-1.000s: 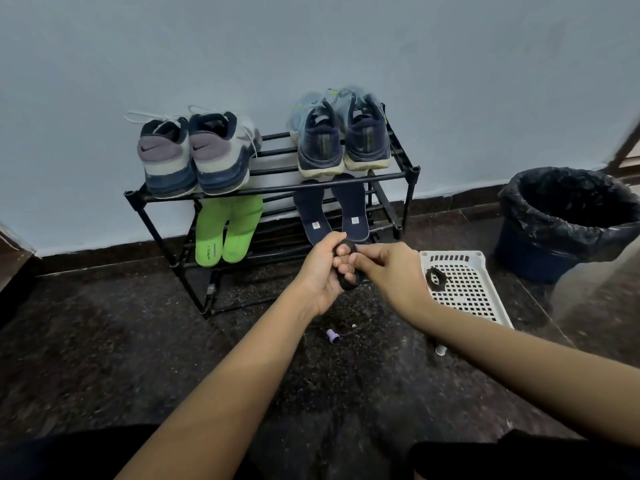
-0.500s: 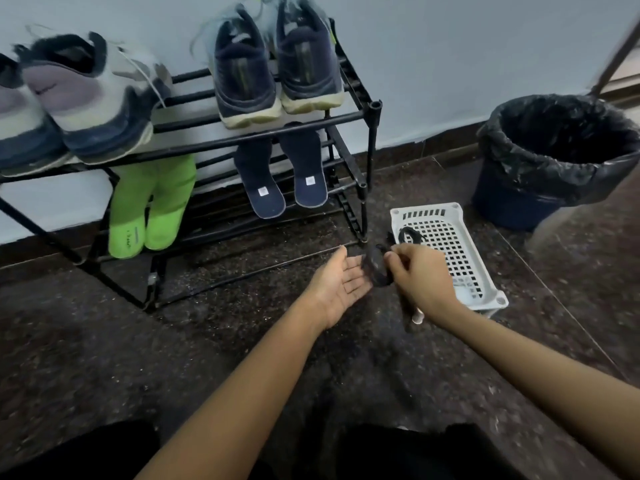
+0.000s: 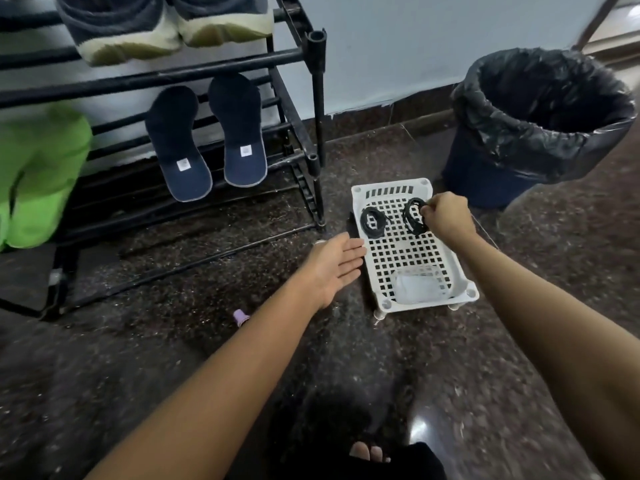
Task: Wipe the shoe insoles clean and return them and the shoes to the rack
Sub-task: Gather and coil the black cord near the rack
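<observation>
The right hand [image 3: 448,218] pinches a coiled black lace [image 3: 412,216] over the white basket [image 3: 391,184]. The left hand [image 3: 334,268] is beside it, fingers [image 3: 349,252] straight and holding nothing. The navy insoles [image 3: 180,150] lean lengthwise on the rack [image 3: 313,98] up-left, nearer to the left hand.

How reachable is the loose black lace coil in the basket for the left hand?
Probably yes: the open left hand is beside the white basket, and the loose lace coil lies uncovered near that edge.
</observation>
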`<state>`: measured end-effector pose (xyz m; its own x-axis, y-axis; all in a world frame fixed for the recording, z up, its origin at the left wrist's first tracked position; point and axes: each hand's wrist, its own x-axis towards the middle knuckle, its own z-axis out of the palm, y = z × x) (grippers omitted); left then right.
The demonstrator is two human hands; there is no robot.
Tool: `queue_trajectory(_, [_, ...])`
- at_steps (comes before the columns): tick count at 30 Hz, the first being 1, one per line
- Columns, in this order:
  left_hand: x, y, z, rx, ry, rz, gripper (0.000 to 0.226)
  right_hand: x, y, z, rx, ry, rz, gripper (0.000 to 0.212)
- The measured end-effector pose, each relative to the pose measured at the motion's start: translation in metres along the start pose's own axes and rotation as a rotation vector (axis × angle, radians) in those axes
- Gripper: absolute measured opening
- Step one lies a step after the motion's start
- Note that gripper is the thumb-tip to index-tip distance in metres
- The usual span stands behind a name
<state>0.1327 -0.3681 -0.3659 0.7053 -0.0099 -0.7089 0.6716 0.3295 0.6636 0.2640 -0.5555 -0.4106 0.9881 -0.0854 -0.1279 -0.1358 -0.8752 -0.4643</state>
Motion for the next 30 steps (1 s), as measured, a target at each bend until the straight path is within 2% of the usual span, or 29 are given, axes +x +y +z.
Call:
queue_trajectory(8, [0.02, -0.002, -0.027, -0.062, 0.138, -0.014, 0.033, 0.027, 0.009, 0.025, -0.148, -0.07, 0.083, 0.025])
queue_trajectory(17, [0.016, -0.008, -0.052, -0.1, 0.232, -0.004, 0.024, 0.031, 0.013, 0.039, -0.274, -0.055, 0.031, 0.032])
queue_trajectory(20, [0.011, -0.012, -0.066, -0.128, 0.278, -0.011, 0.021, 0.029, 0.012, 0.04, -0.26, 0.067, -0.033, 0.036])
queue_trajectory(22, [0.008, -0.011, -0.075, -0.133, 0.315, 0.004, 0.019, 0.025, 0.006, 0.042, -0.174, 0.223, -0.154, 0.037])
queue_trajectory(24, [0.005, -0.009, -0.083, -0.127, 0.352, 0.03, 0.017, 0.015, -0.009, 0.045, -0.022, 0.279, -0.301, 0.035])
queue_trajectory(25, [0.004, -0.008, -0.086, -0.12, 0.366, 0.043, 0.017, 0.009, -0.019, 0.049, 0.023, 0.234, -0.391, 0.034])
queue_trajectory(27, [0.002, -0.006, -0.09, -0.108, 0.386, 0.059, 0.017, -0.007, -0.041, 0.063, 0.022, 0.025, -0.572, 0.036])
queue_trajectory(30, [0.001, -0.006, -0.094, -0.11, 0.401, 0.063, 0.017, -0.033, -0.069, 0.094, -0.188, -0.273, -0.726, 0.052])
